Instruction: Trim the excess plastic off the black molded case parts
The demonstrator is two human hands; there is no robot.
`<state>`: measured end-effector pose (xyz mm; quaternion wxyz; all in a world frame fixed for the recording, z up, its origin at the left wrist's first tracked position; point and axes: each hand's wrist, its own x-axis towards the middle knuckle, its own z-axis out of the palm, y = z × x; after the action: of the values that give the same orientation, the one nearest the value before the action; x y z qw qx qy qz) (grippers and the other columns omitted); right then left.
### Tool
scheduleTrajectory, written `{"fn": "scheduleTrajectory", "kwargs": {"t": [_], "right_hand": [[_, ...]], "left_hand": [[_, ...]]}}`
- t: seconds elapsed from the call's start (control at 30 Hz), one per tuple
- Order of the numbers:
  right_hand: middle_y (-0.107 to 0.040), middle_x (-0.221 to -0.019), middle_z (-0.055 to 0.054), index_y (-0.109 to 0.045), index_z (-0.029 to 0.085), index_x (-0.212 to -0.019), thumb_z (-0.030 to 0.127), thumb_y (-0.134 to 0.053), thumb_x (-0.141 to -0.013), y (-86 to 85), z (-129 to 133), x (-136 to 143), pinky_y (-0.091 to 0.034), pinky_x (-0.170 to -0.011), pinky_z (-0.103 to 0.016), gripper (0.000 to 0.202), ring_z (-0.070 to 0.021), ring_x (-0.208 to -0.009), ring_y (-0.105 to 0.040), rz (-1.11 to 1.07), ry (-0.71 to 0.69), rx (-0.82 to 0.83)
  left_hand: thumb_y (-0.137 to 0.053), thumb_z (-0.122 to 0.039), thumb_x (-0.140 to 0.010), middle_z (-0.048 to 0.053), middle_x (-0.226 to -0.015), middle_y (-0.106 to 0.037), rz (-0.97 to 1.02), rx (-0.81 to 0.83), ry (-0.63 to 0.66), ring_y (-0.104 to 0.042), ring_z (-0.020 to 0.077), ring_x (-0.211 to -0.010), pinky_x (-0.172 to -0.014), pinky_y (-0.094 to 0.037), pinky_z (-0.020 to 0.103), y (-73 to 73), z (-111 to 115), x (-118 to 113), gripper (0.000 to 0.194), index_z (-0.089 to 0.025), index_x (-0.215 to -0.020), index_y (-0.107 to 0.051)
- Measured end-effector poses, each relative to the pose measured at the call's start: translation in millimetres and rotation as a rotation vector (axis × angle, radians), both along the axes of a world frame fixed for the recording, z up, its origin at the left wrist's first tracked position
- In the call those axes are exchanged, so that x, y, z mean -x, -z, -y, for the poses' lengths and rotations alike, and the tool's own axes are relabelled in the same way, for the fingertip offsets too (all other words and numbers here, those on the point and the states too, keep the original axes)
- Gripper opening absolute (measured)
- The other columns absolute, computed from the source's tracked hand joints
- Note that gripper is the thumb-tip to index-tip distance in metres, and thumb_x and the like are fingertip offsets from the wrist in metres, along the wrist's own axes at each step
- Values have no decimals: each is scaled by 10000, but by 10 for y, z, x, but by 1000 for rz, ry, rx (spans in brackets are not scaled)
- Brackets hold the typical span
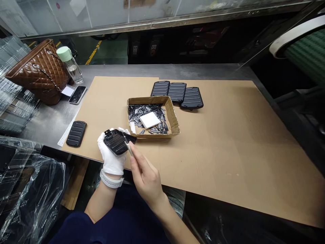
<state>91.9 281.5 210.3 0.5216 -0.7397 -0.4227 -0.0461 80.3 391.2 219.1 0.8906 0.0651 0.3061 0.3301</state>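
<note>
1. The left hand [113,161], in a white glove, rises over the table's near edge with the palm beneath its load; a pale watch [111,179] circles the wrist.
2. Its fingers are curled around the sides of a black panel [116,142], gripping it from below, ribbed face up.
3. The right hand [147,179], bare, comes in from the lower right, the forearm slanting up and left.
4. Its thumb and fingers pinch a slim tool [128,148], whose far end points up and left.
5. The panel sits in the left hand, beyond the right fingertips and to their left; the tool's tip is at its right side, though contact cannot be made out.
6. The panel is just left of the box [174,117], near its front corner.
7. The box holds small black pieces [138,111] and a white block [149,120].
</note>
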Motion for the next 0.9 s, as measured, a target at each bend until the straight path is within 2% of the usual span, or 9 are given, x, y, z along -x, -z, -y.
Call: {"fn": "scheduleTrajectory", "kwargs": {"t": [0.27, 0.43, 0.6, 0.77, 0.83, 0.9], "right_hand": [[-725, -1058, -103, -494, 202, -1376, 177, -411, -958, -45, 9, 28, -586, -840, -305, 427, -212, -956, -703, -49, -25, 57], [-730, -986, -107, -507, 190, -1368, 193, -388, -967, -58, 4, 67, -583, -773, -278, 418, -180, -811, -704, -60, -43, 85], [-681, -765, -71, -536, 139, -1338, 180, -392, -964, -64, -26, 70, -527, -589, -231, 403, -133, -580, -613, -4, -52, 91], [-620, -693, -41, -567, 160, -1312, 198, -385, -966, -34, -46, 118, -477, -544, -209, 392, -116, -537, -558, 43, -71, 121], [-620, -701, -39, -574, 189, -1302, 229, -384, -966, -30, -18, 131, -479, -553, -216, 388, -120, -545, -556, -20, -109, 96], [-596, -675, -20, -541, 210, -1324, 311, -426, -955, -39, 18, 105, -477, -542, -230, 400, -126, -530, -532, -188, -147, 34]], "left_hand": [[-506, -387, -790, -1, -689, -625, 29, -53, -43, -624, 145, -696, -820, -491, 310, -1, -17, -29, 241, -183, -692, -589], [-475, -390, -807, -8, -658, -618, 15, -40, -79, -619, 142, -651, -789, -497, 323, -62, 0, -61, 270, -192, -651, -573], [-465, -422, -814, 11, -663, -623, 7, -13, -106, -620, 154, -668, -784, -504, 341, -90, 5, -86, 314, -186, -644, -583], [-474, -433, -825, 12, -696, -647, -26, 34, -129, -635, 160, -706, -839, -503, 370, -86, 22, -93, 330, -196, -635, -604], [-474, -436, -836, 17, -739, -667, -49, 26, -123, -648, 169, -754, -875, -497, 381, -82, 20, -76, 325, -198, -671, -621], [-484, -423, -846, 32, -799, -688, -78, -9, -90, -657, 178, -808, -890, -496, 369, -65, 8, -50, 306, -186, -739, -645]]}}
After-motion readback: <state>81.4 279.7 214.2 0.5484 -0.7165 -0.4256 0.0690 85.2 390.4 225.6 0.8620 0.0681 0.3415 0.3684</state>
